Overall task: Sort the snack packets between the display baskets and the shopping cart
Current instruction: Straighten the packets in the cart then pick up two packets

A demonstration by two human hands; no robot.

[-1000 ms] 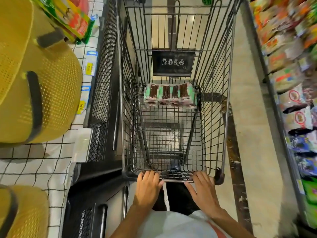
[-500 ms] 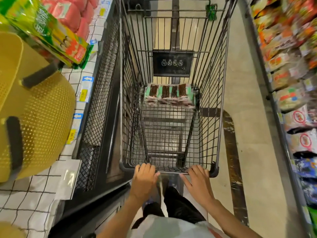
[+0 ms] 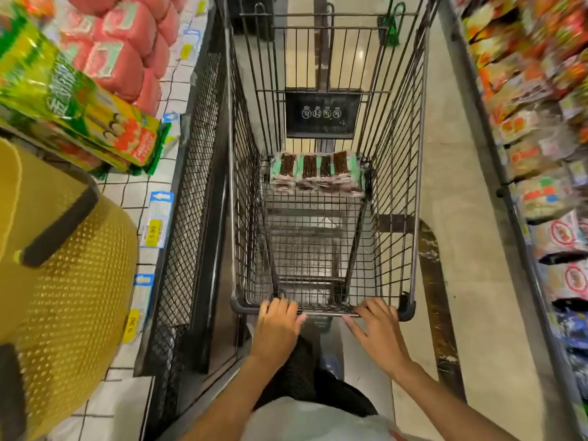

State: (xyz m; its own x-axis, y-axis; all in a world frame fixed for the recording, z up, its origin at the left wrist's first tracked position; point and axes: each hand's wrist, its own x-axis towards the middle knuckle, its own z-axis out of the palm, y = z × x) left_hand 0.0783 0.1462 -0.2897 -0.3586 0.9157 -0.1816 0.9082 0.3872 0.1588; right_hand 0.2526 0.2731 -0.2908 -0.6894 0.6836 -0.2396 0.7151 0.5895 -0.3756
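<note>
The head view looks down into a wire shopping cart (image 3: 420, 154) standing in an aisle. Two hands are on its handle (image 3: 324, 311): the left hand (image 3: 276, 326) is clenched over the bar near its left end, and the right hand (image 3: 378, 332) grasps the bar near its right end, thumb stretched inward. Neither hand holds a packet.

Four snack packets (image 3: 316, 173) lie side by side in one row on the cart floor, right against the far wall. Each is green and white with a dark strip down its middle. One black placard (image 3: 321, 114) with four round white symbols hangs on the far wall above them, and one green clip (image 3: 393, 30) hangs on the top rim.

To the left, a black mesh panel (image 3: 187, 218) stands between the cart and a white wire shelf. On that shelf sits a yellow perforated display basket (image 3: 73, 281) with dark handles; how many baskets there are in all cannot be told, since the frame cuts them off. One long green packet (image 3: 79, 113) lies above the basket, and behind it a stack of pink-red packs (image 3: 121, 43). Two yellow price tags (image 3: 155, 232) show on the shelf edge.

To the right, beyond a strip of pale floor (image 3: 461, 249), a shelf (image 3: 521, 237) carries crowded rows of packets, too blurred to count.
</note>
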